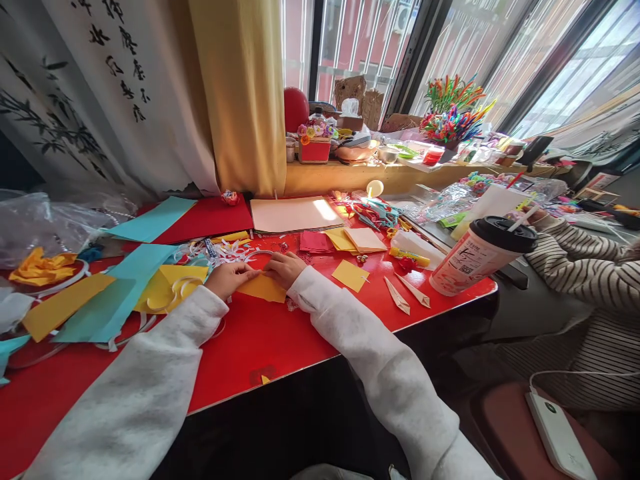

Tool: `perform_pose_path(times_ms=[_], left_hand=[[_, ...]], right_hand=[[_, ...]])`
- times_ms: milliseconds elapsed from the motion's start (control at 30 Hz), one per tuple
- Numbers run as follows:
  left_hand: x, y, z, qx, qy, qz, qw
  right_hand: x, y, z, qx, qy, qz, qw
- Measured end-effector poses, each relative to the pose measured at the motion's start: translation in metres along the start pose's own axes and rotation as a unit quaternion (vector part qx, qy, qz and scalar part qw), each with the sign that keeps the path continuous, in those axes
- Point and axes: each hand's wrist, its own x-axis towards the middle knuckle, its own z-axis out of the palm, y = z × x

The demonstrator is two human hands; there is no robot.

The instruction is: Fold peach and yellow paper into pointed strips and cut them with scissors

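My left hand (228, 279) pinches the left edge of an orange-yellow paper piece (264, 289) above the red table (280, 340). The fingers of my right hand (286, 268) are closed on the top of the same paper, close beside the left fingertips. White and blue paper scraps (235, 251) lie just behind my hands. To the right of the paper is a small yellow square (351, 275), with two folded pale paper points (397, 295) beyond it. A yellow sheet (173, 288) with curled strips on it lies left of my left hand.
A large lidded cup (480, 257) stands at the table's right edge. Teal sheets (117, 293) and a clear plastic bag (45, 227) lie at left. Pink sheets (295, 215) rest at the back. Another person's striped sleeve (575, 263) is at right, near a power bank (557, 437) on a seat.
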Motion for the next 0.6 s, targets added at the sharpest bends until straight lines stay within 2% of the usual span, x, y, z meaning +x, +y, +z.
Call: perform_pose_path(times_ms=[200,400,600], left_hand=[[-0.0027,0.0067,-0.0006,-0.032,0.029,-0.001,0.999],[-0.0001,0.0088,-0.0001,-0.136,0.007,-0.023,0.990],[0.0007,0.0060,-0.0014,-0.109,-0.007,-0.015,0.994]], right_hand=[[-0.0001,-0.0022,-0.0030,0.039,-0.028,0.009,0.999],[0.0007,-0.0032,-0.0071,0.024,-0.040,0.031,0.998],[0.0002,0.0002,-0.0063,0.025,-0.025,0.033,0.999]])
